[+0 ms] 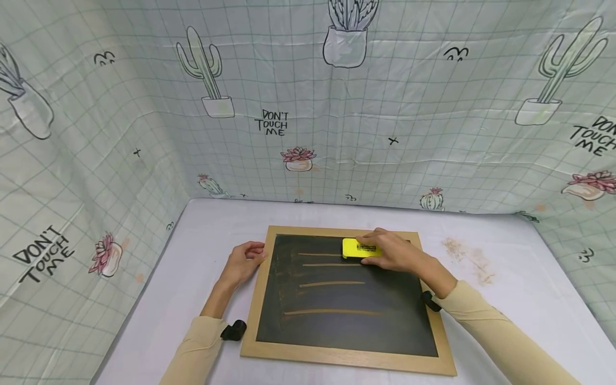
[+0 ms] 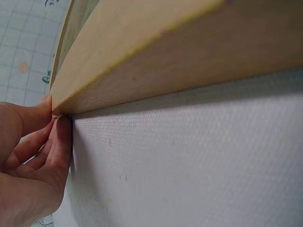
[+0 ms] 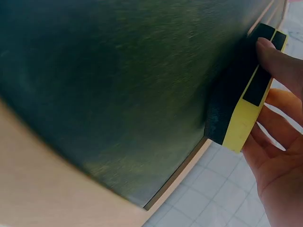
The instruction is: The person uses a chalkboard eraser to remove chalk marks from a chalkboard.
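Observation:
A chalkboard [image 1: 404,321] in a light wooden frame [image 1: 346,357] lies on the white table. Several orange-brown chalk lines [image 1: 332,312] run across its left and middle parts. My right hand [image 1: 397,254] grips a yellow chalkboard eraser [image 1: 353,248] near the board's far edge. In the right wrist view the thumb lies along the side of the eraser [image 3: 241,123], and its dark pad faces the board. My left hand [image 1: 240,264] holds the frame's left edge. The left wrist view has its thumb against the frame [image 2: 128,61] and its fingers low beside it.
Brownish chalk dust [image 1: 469,256] is smeared on the tabletop [image 1: 520,299] right of the board. A cactus-print cloth [image 1: 366,117] hangs behind the table and along its sides. Black wrist cameras sit at the left cuff [image 1: 234,330] and right cuff [image 1: 431,301].

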